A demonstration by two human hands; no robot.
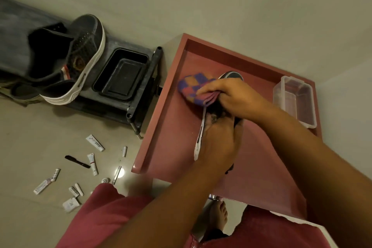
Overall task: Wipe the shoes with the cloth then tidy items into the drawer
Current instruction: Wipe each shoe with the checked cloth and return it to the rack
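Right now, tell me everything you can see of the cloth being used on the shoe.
The cloth is a checked fabric in purple, orange and red squares, soft and folded into a thick pad with layered edges showing. It sits over the toe end of the dark shoe above the open red drawer. The right hand grips its near edge, fingers curled over the folds. The left hand holds the shoe lower down and does not visibly touch the cloth.

floor (30, 137): tubes (95, 142), black comb (77, 161) | drawer (173, 119): clear container (294, 100)
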